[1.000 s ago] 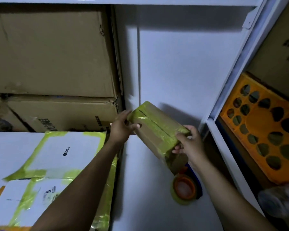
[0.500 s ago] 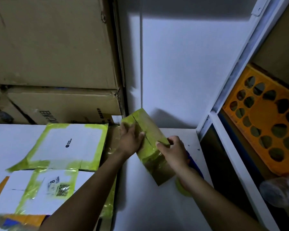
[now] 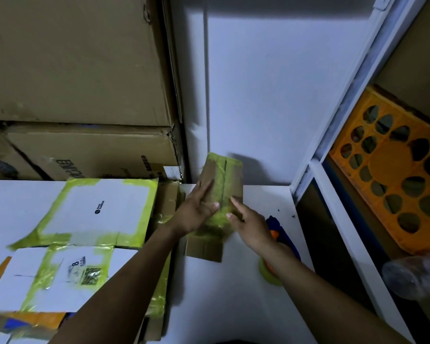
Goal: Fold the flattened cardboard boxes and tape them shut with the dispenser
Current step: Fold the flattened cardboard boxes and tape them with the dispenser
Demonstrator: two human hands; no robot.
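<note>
A small brown cardboard box (image 3: 227,180) wrapped in yellow-green tape stands on the white shelf (image 3: 233,306) against the back wall. My left hand (image 3: 196,209) lies flat on its left face with straight fingers. My right hand (image 3: 251,224) touches the box's lower right side, fingers extended. The tape dispenser (image 3: 274,254), blue with an orange core and a yellow-green roll, lies on the shelf partly under my right wrist.
Taped white boxes (image 3: 94,212) are stacked at the left, with large brown cartons (image 3: 72,60) behind them. A white upright post (image 3: 338,135) stands at the right, an orange perforated crate (image 3: 395,175) beyond it, and a clear plastic item (image 3: 415,276) at the lower right.
The small box came down from mid-air and turned upright onto the shelf by the back wall. Both hands went from gripping its ends to lying flat against it.
</note>
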